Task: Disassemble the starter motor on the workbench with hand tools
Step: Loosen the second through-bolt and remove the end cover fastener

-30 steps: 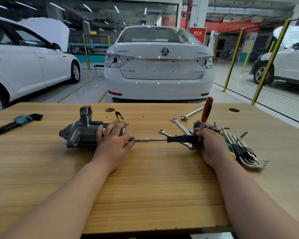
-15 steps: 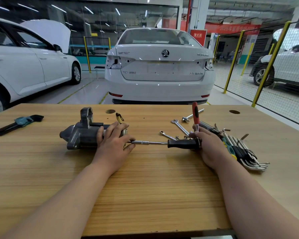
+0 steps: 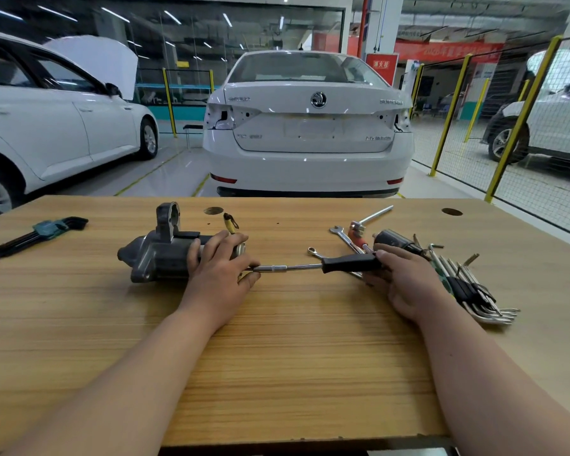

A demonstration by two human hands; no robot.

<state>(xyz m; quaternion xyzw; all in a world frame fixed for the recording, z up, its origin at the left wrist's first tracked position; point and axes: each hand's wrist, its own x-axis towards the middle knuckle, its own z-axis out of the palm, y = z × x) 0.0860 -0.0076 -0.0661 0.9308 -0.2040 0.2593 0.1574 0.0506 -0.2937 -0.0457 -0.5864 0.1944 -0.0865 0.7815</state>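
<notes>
Seemingly early on, the starter motor (image 3: pixel 158 255) looks mostly assembled under the gripping left hand (image 3: pixel 218 278), while the right hand (image 3: pixel 405 281) holds a black-handled driver (image 3: pixel 349 263) whose tip meets the motor's end beside the left thumb.

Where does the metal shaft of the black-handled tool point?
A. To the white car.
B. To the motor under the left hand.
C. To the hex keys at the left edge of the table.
B: the right hand holds the tool by its black handle, and the shaft runs left to the motor, which the left hand holds.
</notes>
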